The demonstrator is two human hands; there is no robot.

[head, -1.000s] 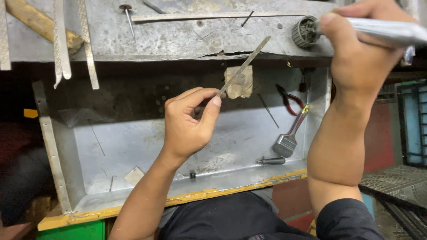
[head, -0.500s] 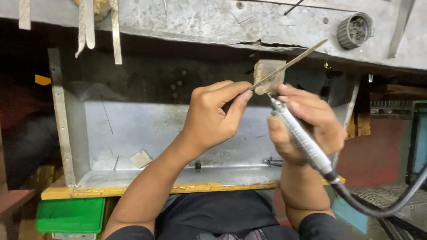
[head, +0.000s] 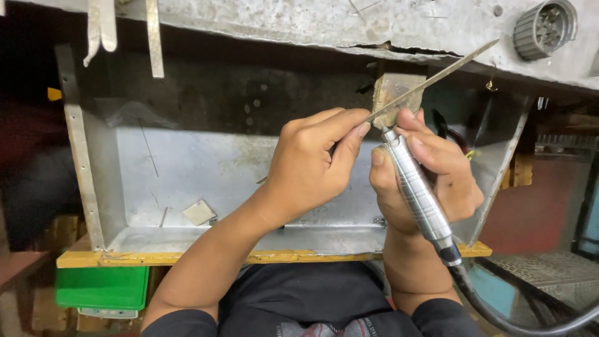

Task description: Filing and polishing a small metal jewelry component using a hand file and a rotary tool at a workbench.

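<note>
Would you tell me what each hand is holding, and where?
The left hand pinches a thin metal file at its lower end; the right hand grips a silver rotary handpiece around its barrel.

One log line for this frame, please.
left hand: pinches thin metal strip | right hand: grips rotary handpiece, tip at strip | below: metal tray

The setting is a small metalworking or jeweller's workshop; the evidence centres on the workbench [head: 312, 25], a scarred, pitted grey slab. Below the workbench hangs a sheet-metal catch tray [head: 187, 181] with a yellow front edge; flat metal files [head: 153, 37] overhang the workbench edge at left; a ribbed round fitting [head: 544, 28] sits on the workbench at right; a wooden bench pin [head: 392, 93] projects from its front edge; a flexible-shaft rotary handpiece [head: 415, 187] works just below the pin.
</note>
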